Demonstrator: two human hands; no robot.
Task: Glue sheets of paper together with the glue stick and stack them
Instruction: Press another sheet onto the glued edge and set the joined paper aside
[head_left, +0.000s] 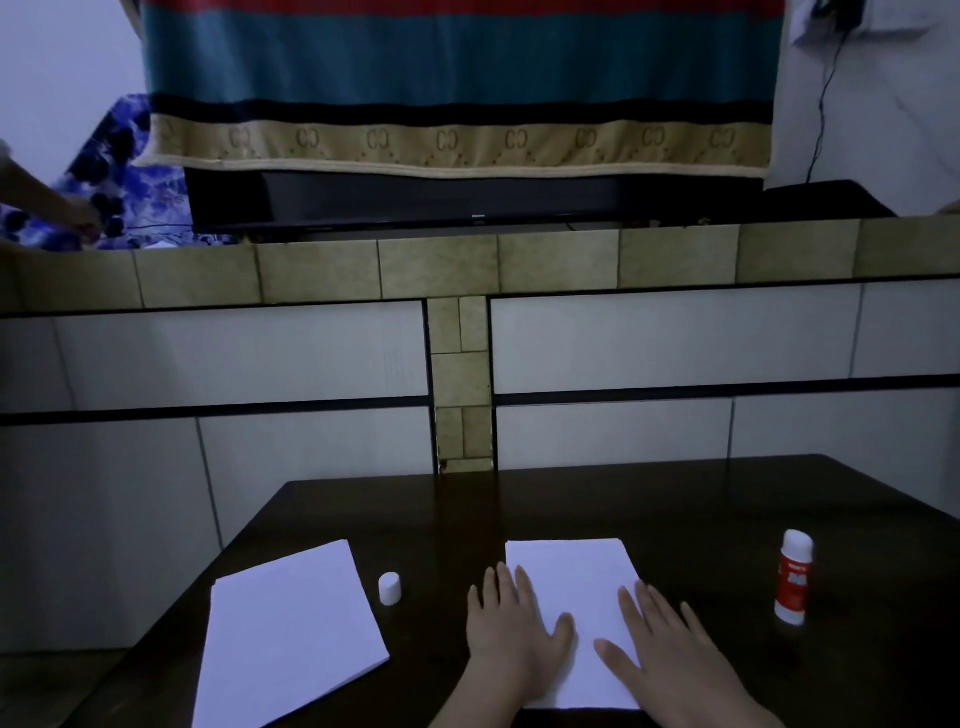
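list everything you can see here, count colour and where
paper stack: 1, white, table left, angled
paper sheets: 1 pile, white, table centre, under both hands
glue stick: 1, white and red, upright, table right
glue cap: 1, white, between the papers
table: 1, dark brown
television: 1, black, on tiled ledge
blanket: 1, striped, draped over television
left hand: flat on centre paper
right hand: flat on centre paper

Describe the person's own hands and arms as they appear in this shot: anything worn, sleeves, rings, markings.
Both are bare. The left hand and the right hand show no gloves, rings or markings that the dim picture lets me see. The wrists and the short stretches of forearm at the bottom edge are uncovered too: no sleeve, watch or bracelet reaches into view. Nails look short and unpainted, though the light is too low to be sure.
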